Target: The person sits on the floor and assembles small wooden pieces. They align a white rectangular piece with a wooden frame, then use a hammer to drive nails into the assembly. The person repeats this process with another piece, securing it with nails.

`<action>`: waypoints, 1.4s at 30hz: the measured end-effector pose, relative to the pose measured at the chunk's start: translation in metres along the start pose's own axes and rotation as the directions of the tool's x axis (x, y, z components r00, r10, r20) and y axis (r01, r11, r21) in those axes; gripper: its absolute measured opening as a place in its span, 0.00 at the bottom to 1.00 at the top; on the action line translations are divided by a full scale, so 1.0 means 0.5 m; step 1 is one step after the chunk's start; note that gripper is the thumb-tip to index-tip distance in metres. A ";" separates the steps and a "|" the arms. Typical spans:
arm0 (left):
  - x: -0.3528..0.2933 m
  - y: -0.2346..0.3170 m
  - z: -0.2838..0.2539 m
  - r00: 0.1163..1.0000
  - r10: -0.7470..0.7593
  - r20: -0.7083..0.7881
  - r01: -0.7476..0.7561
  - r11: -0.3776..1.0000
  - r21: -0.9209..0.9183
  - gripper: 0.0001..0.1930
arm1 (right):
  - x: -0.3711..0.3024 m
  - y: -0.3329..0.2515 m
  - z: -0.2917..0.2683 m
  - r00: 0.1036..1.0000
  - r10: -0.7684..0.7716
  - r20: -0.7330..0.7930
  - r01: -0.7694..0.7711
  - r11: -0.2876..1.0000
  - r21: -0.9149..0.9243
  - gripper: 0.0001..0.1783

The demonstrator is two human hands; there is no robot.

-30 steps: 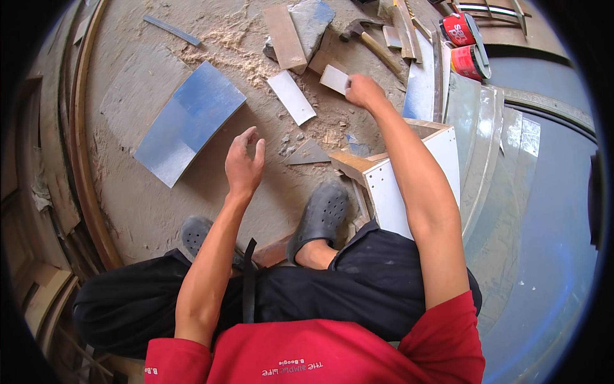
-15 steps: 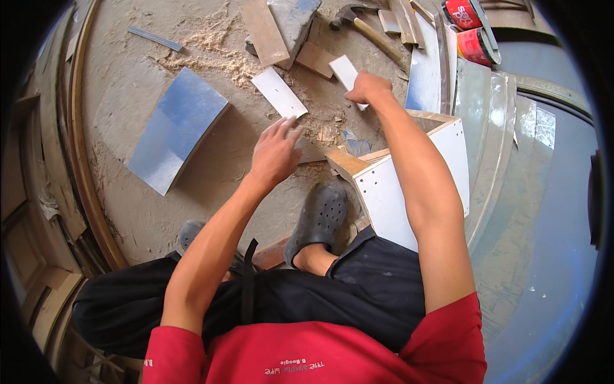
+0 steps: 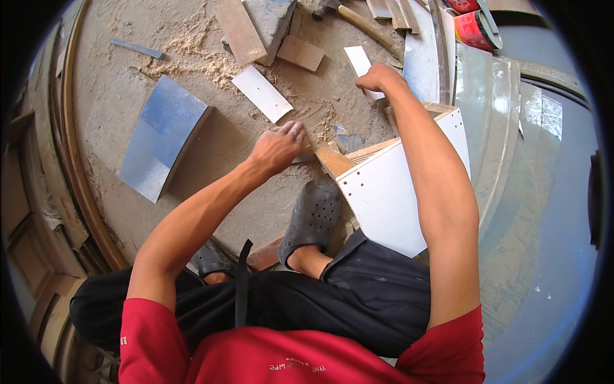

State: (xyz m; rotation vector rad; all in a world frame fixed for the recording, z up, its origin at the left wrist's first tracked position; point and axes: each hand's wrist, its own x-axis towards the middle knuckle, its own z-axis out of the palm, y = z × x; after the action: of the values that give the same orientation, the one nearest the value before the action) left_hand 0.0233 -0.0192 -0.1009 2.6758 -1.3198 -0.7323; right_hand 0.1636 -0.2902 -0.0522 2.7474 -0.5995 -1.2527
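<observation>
My right hand is closed on the near end of a small white board strip, which it holds over the floor beyond a white-sided wooden box. My left hand is low beside the box's left corner, its fingers bent and drawn together; what lies under them is hidden. Part of a flat dusty piece shows between that hand and the box. A second white strip with small holes lies just beyond my left hand. The box rests by my right knee, small dark holes along its edges.
A curved blue-and-white panel stands on the floor at left. Farther off are wooden blocks, a stone block, wood shavings and a hammer. Red cans and sheets line the right side.
My right hand has shifted slightly right and nearer with the white strip. My left hand's spread fingers have bent together, lower and beside the box corner. The whole view has shifted slightly.
</observation>
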 end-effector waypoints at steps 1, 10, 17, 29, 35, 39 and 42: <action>-0.023 -0.011 0.006 0.988 -0.018 -0.155 0.012 0.999 -0.041 0.21 | 0.001 -0.007 0.000 1.000 -0.017 0.008 0.017 1.000 0.014 0.31; 0.056 0.023 -0.040 0.976 -0.036 -0.216 -0.012 0.976 -0.216 0.14 | 0.021 0.001 0.017 0.998 -0.056 0.042 0.052 0.994 0.101 0.32; 0.114 0.022 0.012 0.952 0.197 -0.232 -0.228 0.967 -0.112 0.20 | -0.032 -0.020 -0.009 0.993 -0.113 0.044 0.107 0.987 0.123 0.31; -0.050 -0.085 -0.005 0.917 -0.105 -0.384 -0.074 0.902 -0.425 0.12 | -0.034 -0.049 -0.012 0.975 -0.216 0.047 0.209 0.970 0.126 0.32; -0.105 -0.131 -0.050 0.830 -0.538 -0.143 0.209 0.539 -0.816 0.11 | -0.019 -0.045 0.008 0.967 -0.247 0.064 0.228 0.948 0.222 0.31; -0.151 -0.149 -0.034 0.831 -0.521 -0.196 0.199 0.607 -0.769 0.13 | -0.025 -0.066 0.015 0.966 -0.242 0.088 0.226 0.961 0.162 0.32; -0.169 -0.136 -0.027 0.925 -0.349 -0.152 0.140 0.682 -0.717 0.14 | 0.012 -0.043 0.047 0.913 -0.406 -0.040 0.391 0.900 -0.195 0.33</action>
State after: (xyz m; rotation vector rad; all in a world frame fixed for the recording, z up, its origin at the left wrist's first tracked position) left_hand 0.0353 0.0863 -0.0741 2.2084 -0.4528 -0.6627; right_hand 0.1568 -0.2703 -0.0769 2.8289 0.0965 -1.1816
